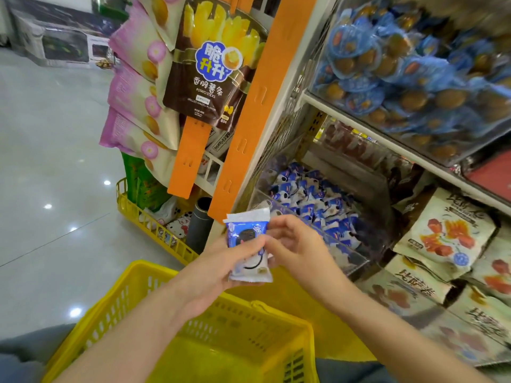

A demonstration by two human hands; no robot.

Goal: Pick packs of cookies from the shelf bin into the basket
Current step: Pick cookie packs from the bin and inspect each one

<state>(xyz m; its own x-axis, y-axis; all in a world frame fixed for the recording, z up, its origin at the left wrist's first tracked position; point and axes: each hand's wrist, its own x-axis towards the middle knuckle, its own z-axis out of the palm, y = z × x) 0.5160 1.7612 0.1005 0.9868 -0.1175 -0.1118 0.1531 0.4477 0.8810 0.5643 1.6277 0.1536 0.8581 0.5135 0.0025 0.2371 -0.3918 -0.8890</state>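
A small blue-and-white cookie pack (248,236) is upright between both hands, just above the far rim of the yellow basket (132,297). My left hand (221,269) grips the pack from below and from the left. My right hand (293,244) pinches its right edge with the fingertips. A second pale pack seems to sit behind the first in my left hand. The clear shelf bin (343,252), to the right and behind my hands, holds several matching blue-and-white packs (312,200). The basket's inside looks bare.
An orange hanging strip (249,111) with snack bags runs down beside the shelf post. A second yellow basket (143,217) with goods stands on the floor at left. Bagged snacks (442,233) are stacked right of the bin. A higher shelf bin holds blue round packs (414,64).
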